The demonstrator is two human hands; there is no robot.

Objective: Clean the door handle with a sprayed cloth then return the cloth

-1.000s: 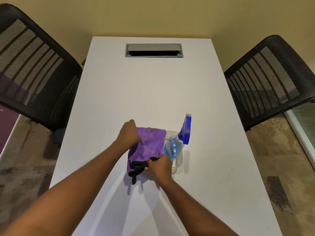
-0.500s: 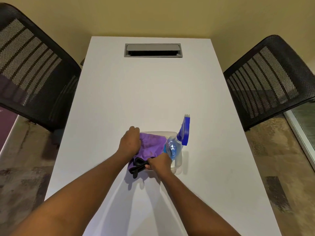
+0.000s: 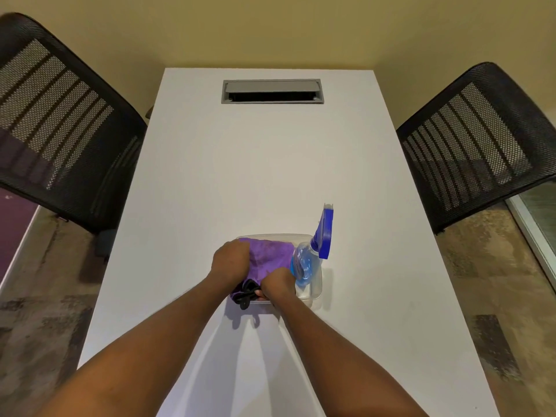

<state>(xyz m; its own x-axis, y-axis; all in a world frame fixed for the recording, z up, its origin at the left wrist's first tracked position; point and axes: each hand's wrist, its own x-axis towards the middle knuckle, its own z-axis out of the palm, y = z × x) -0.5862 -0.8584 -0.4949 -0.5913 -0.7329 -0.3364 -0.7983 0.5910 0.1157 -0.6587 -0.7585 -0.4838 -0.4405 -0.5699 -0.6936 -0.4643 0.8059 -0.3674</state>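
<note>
My left hand grips the purple cloth in the tub; my right hand pinches its black edge beside the spray bottle.

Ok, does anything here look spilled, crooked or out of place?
No spill shows. The blue spray bottle leans tilted in the clear plastic tub, and the purple cloth's black edge hangs over the near rim.

1. A white table is set against a yellow-beige wall.
2. A grey cable hatch is recessed in it.
3. Black mesh chairs are placed either side.
4. Mottled carpet is laid below.
</note>
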